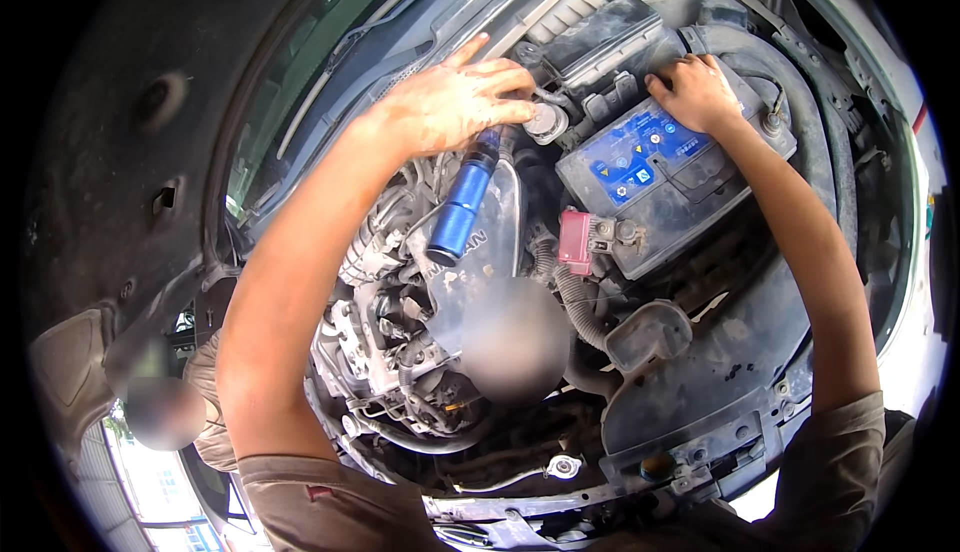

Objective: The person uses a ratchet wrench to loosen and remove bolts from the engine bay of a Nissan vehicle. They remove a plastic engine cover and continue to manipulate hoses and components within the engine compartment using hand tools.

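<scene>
My left hand [470,102] is over a pale round cap [547,124], fingers apart, lowest fingertips at the cap. Beneath it lies a blue cylindrical flashlight [458,214], its upper end partly hidden by the hand. My right hand [700,97] has its fingers curled over the rear edge of a grey car battery [600,232] with a blue label. A red terminal cover [574,241] sits on the battery's lower left corner.
A grey engine cover [500,192], hoses [590,312] and a black box [600,47] surround my hands. The raised hood [110,152] fills the left side. Another person [205,402], partly blurred, is at the lower left. A front crossbar [530,502] runs along the bottom.
</scene>
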{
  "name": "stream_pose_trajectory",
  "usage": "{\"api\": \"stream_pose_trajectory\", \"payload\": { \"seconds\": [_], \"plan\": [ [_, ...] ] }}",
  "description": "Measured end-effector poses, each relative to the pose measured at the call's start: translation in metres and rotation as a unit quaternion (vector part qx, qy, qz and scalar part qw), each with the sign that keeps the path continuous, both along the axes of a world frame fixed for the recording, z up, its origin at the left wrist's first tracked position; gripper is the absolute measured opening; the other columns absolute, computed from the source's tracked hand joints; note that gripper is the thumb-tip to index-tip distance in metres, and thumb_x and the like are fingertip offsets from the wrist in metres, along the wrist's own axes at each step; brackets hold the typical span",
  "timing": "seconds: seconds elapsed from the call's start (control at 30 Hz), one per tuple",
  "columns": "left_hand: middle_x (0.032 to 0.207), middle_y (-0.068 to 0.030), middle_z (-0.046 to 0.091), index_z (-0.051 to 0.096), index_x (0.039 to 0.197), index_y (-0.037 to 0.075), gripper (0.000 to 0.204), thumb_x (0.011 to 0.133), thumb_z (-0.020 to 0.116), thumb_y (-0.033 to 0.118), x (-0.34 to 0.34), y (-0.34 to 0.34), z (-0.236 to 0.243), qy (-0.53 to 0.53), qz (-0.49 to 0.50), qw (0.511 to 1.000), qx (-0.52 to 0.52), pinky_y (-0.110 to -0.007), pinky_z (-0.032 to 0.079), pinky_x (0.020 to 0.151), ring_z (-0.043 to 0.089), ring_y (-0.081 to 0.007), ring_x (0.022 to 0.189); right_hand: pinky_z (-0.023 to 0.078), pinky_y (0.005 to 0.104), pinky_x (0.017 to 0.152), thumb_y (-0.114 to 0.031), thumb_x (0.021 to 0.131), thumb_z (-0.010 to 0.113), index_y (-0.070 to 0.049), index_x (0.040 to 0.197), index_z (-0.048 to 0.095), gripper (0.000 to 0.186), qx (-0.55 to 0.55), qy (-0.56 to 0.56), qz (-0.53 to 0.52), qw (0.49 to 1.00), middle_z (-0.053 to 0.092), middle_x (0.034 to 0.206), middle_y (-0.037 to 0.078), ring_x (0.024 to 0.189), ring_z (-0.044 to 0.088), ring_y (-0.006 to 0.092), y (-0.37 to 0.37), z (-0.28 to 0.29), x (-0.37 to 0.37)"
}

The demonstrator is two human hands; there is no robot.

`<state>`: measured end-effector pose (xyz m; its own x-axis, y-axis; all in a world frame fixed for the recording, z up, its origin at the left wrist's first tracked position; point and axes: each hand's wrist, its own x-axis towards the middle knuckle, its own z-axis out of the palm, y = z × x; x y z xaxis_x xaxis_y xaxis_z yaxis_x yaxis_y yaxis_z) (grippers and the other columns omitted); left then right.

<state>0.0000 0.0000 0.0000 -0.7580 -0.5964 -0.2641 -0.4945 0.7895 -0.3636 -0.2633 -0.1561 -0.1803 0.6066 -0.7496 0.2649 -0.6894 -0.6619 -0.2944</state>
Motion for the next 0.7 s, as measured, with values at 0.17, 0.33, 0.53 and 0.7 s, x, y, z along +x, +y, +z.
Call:
{"api": "stream_pose_trajectory", "payload": {
  "seconds": [0.17, 0.33, 0.53, 0.7],
  "plan": [
    [0.118, -0.0085, 0.058, 0.044, 0.127, 0.018, 0.064, 0.069, 0.069, 0.009, -0.006, 0.011, -0.005, 0.084, -0.031, 0.995, 0.034, -0.055, 0.022, 0.118, 0.057, -0.0248, 0.114, 0.038, 0.0393, 0.099, -0.044, 0.093, 0.047, -0.005, 0.089, 0.074, 0.047, 0.025, 0.007, 0.012, 1.000, 0.069, 0.086, 0.019, 0.097, 0.063, 0.0307, 0.007, -0.002, 0.000],
    [0.115, -0.0114, 0.060, 0.056, 0.114, 0.014, 0.047, 0.070, 0.073, 0.016, -0.002, 0.025, 0.002, 0.041, 0.132, 0.990, 0.009, -0.051, 0.033, 0.113, 0.059, -0.0298, 0.111, 0.038, 0.0388, 0.098, -0.043, 0.092, 0.047, -0.005, 0.087, 0.074, 0.047, 0.006, -0.026, 0.014, 1.000, 0.069, 0.086, 0.018, 0.096, 0.063, 0.0311, 0.003, -0.004, 0.006],
    [0.119, -0.0091, 0.059, 0.065, 0.109, 0.009, 0.033, 0.087, 0.060, 0.033, -0.011, 0.006, 0.022, 0.046, 0.389, 0.920, 0.026, -0.042, 0.045, 0.103, 0.054, -0.0302, 0.117, 0.037, 0.0408, 0.099, -0.041, 0.093, 0.048, -0.005, 0.093, 0.073, 0.043, 0.003, -0.014, 0.015, 1.000, 0.069, 0.090, 0.020, 0.101, 0.062, 0.0329, -0.002, 0.004, -0.002],
    [0.108, -0.0125, 0.064, 0.064, 0.112, 0.009, 0.032, 0.087, 0.058, 0.028, 0.022, -0.003, 0.013, 0.027, 0.341, 0.939, -0.032, -0.042, 0.043, 0.101, 0.053, -0.0304, 0.120, 0.037, 0.0412, 0.099, -0.042, 0.093, 0.048, -0.005, 0.093, 0.073, 0.044, 0.002, -0.015, 0.021, 1.000, 0.069, 0.092, 0.020, 0.102, 0.062, 0.0327, 0.001, 0.003, 0.004]
  ]
}}
